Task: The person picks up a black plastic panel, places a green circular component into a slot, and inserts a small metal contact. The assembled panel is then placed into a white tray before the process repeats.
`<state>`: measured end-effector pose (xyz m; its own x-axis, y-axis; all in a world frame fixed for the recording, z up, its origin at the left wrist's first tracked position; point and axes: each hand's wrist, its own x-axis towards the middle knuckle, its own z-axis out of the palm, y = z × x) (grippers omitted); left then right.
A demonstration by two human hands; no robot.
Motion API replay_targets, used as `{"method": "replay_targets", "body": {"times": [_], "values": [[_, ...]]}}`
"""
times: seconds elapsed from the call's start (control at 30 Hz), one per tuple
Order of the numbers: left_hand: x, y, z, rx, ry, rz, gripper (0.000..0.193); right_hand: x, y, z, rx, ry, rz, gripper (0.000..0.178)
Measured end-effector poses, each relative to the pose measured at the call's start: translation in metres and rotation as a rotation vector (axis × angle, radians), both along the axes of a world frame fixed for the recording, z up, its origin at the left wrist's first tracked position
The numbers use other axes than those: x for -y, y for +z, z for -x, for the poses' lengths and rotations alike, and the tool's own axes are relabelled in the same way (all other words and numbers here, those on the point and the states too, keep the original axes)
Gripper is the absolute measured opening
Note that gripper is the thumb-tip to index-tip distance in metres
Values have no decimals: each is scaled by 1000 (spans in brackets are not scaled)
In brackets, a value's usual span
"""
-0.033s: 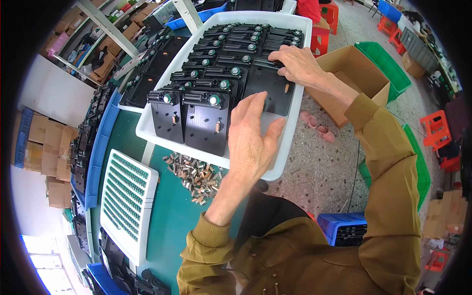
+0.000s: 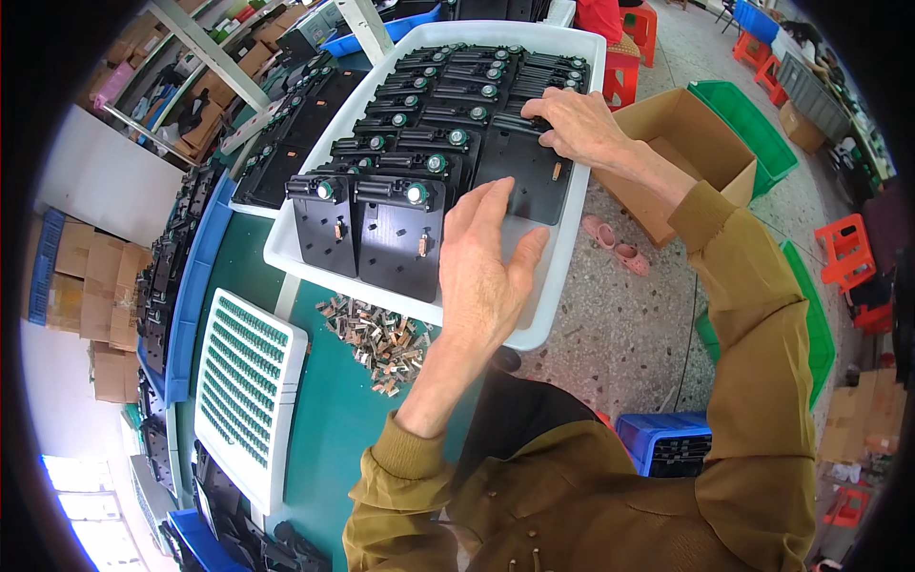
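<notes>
A white plastic tray [image 2: 562, 272] holds several rows of flat black plastic panels, overlapping and tilted. Along their tops run black cylindrical parts with round silver-and-green pieces. At the tray's right side my right hand [image 2: 583, 126] has thumb and fingers closed over the top edge of one black panel [image 2: 524, 162], which carries a small copper-coloured clip [image 2: 557, 171]. My left hand [image 2: 484, 276] is over the tray's near right part, fingers stretched and thumb apart, with nothing in it. Its fingertips lie beside that panel's lower left; whether they touch it I cannot tell. Left of it stands another black panel [image 2: 396, 253].
A pile of small metal clips [image 2: 381, 348] lies on the green tabletop [image 2: 329, 448]. Left of it is a white tray [image 2: 250, 381] with rows of small green parts. An open cardboard box [image 2: 681, 143] and a green crate [image 2: 743, 133] stand on the floor at right.
My left hand has shifted very slightly to the left. The right hand and the panel it grips look the same.
</notes>
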<state>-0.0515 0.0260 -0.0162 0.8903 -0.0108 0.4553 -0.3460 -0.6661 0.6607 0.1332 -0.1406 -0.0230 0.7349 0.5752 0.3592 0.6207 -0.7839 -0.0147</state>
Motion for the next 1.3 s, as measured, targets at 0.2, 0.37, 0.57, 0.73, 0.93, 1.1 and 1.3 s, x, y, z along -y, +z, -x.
{"method": "replay_targets", "body": {"times": [0.2, 0.37, 0.57, 0.73, 0.93, 1.1, 1.3], "values": [[-10, 0, 3, -65, 28, 90, 48, -2, -2, -3, 14, 38, -33, 32], [-8, 1, 5, -82, 38, 145, 44, -5, 4, -6, -59, 6, 21, 35], [-9, -4, 5, -87, 46, 120, 43, -1, -5, -7, -22, 64, -75, 34], [-9, -5, 3, -67, 61, 45, 38, -1, -2, -11, -18, 56, -21, 35], [-17, 16, -13, 236, 69, -262, 30, 5, -10, -15, -1, 107, -107, 37], [-48, 37, -55, 332, 81, -475, 28, 6, -10, -5, -8, 58, -112, 37], [-62, 43, -67, 187, 75, -507, 34, 2, -9, 0, 2, 1, -115, 43]]}}
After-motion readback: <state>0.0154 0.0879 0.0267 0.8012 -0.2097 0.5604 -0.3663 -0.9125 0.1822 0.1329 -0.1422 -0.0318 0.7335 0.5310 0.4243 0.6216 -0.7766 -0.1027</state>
